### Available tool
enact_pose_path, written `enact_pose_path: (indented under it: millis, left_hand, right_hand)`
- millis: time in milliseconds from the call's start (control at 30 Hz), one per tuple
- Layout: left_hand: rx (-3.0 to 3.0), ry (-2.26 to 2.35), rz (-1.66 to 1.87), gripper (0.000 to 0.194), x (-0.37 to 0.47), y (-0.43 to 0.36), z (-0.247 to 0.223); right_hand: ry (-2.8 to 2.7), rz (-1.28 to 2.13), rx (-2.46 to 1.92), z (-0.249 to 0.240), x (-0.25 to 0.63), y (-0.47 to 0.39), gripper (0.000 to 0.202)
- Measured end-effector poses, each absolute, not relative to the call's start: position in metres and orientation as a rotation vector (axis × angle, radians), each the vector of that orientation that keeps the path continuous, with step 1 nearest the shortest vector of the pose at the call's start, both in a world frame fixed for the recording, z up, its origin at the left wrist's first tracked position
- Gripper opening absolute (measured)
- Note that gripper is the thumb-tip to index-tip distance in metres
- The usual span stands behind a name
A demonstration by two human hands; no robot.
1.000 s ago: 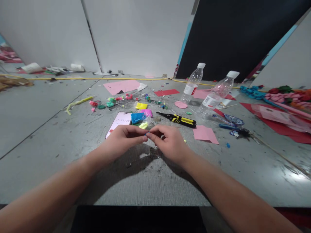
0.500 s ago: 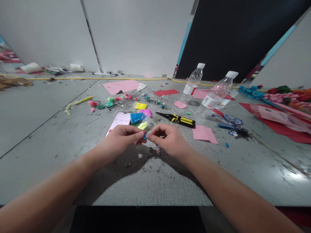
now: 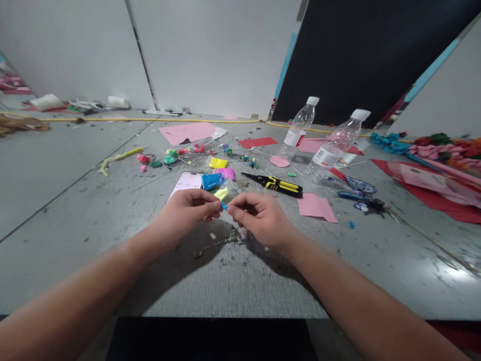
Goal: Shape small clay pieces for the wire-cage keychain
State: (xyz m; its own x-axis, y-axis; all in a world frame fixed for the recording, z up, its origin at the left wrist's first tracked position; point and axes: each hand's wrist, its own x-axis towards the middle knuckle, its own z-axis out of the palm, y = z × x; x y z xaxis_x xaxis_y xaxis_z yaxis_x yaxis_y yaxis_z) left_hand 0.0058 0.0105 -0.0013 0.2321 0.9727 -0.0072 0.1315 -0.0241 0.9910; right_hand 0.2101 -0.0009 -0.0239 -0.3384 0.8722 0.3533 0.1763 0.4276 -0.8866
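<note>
A small piece of blue modelling clay (image 3: 224, 206) is pinched between my two hands above the table (image 3: 221, 296). My left hand (image 3: 190, 213) grips its left end with thumb and forefinger, and my right hand (image 3: 261, 215) has the other end the same way. Just beyond my fingers lie small packets of clay: a blue packet (image 3: 212, 181), a light yellow packet (image 3: 221, 193), a magenta packet (image 3: 226, 173) and a yellow packet (image 3: 218, 163). Behind my left hand, a phone (image 3: 188, 181) shows a running timer. Thin clear strands (image 3: 236, 238) rest below my hands.
Long-nose pliers (image 3: 274, 184) with yellow-black handles lie ahead on the right, beside a pink paper square (image 3: 316, 208). Two clear plastic bottles (image 3: 298, 125) stand farther back. Clay-tipped stems (image 3: 195, 149) are strewn across the middle. Another tool with blue handles (image 3: 355, 197) lies at right.
My hands have drawn slightly apart, and the blue clay between them now looks stretched thinner. My left hand has shifted a little left and covers more of the phone.
</note>
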Motion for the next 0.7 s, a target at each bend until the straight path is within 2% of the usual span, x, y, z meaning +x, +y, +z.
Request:
enact_pose_path:
  millis: [233,400,700]
  left_hand:
    - [1.341,1.046,0.949,0.022,0.0077,0.0079,-0.0045]
    - [1.366,1.045,0.925,0.020,0.0068,0.0080,-0.0031]
    - [1.325,1.088,0.986,0.019,0.0055,0.0119,-0.0099]
  right_hand:
    - [-1.688,0.919,-0.975,-0.0308,0.2067,0.0012,0.025]
    - [-1.721,0.884,-0.967,-0.0272,0.2077,0.0007,0.013]
    - [-1.685,1.016,-0.956,-0.0223,0.2114,0.0011,0.030]
